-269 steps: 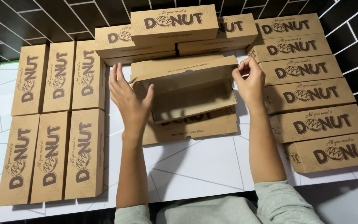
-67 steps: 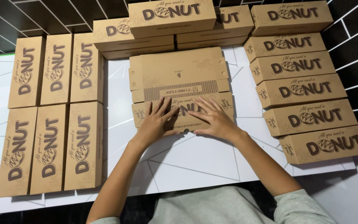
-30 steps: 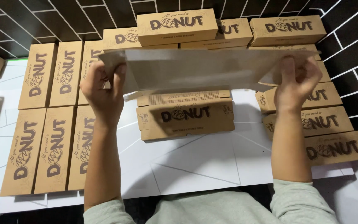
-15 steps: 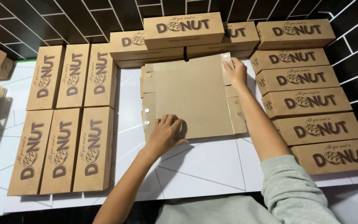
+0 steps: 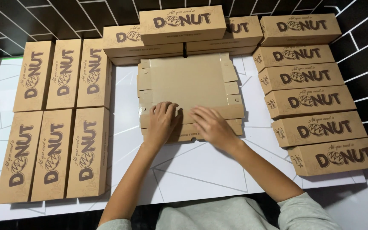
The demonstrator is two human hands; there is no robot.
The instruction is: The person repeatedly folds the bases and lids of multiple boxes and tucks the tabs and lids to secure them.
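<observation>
Both grips spread flat, left hand (image 5: 162, 120) and right hand (image 5: 211, 126), on unfolded brown cardboard box blank (image 5: 188, 85).

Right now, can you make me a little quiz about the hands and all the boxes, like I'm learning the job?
1. True or false: both hands press on the near edge of the flat cardboard sheet.
2. Which side has the angled column of five finished boxes? A) the person's left B) the person's right C) neither
3. Fill in: the six long boxes on the person's left lie in ___ rows of three.

Key
1. True: the left hand and the right hand both rest on the sheet's folded near flap.
2. B: the column of boxes runs down the right side of the white table.
3. Two: the left boxes form a far row and a near row.
</observation>
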